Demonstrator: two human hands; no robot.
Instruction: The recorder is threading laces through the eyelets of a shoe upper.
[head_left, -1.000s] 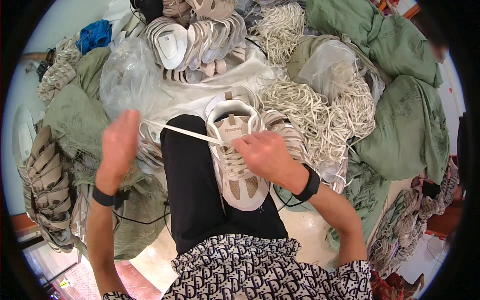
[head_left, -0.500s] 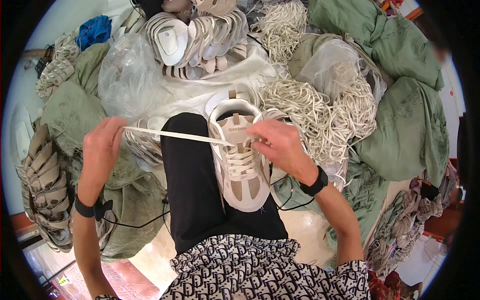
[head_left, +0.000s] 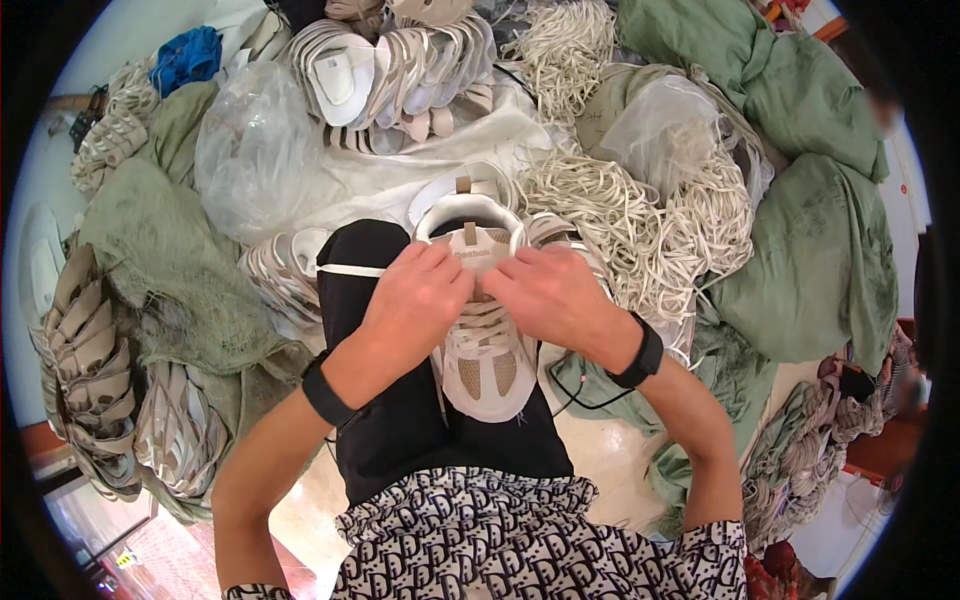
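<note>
My left hand (head_left: 420, 300) and my right hand (head_left: 555, 295) are near each other over the top of the lacing on the beige-and-white sneaker upper (head_left: 485, 355); the fingers are bent, but their tips are hidden, so I cannot tell whether they are clamped on something; the sneaker upper lies on my black trousers (head_left: 390, 440), its toe toward me; a white shoelace (head_left: 348, 270) extends left from my left hand, across the knee.

Bright, soft light | glare on floor (head_left: 600, 455) | fisheye-bent edges, black corners
</note>
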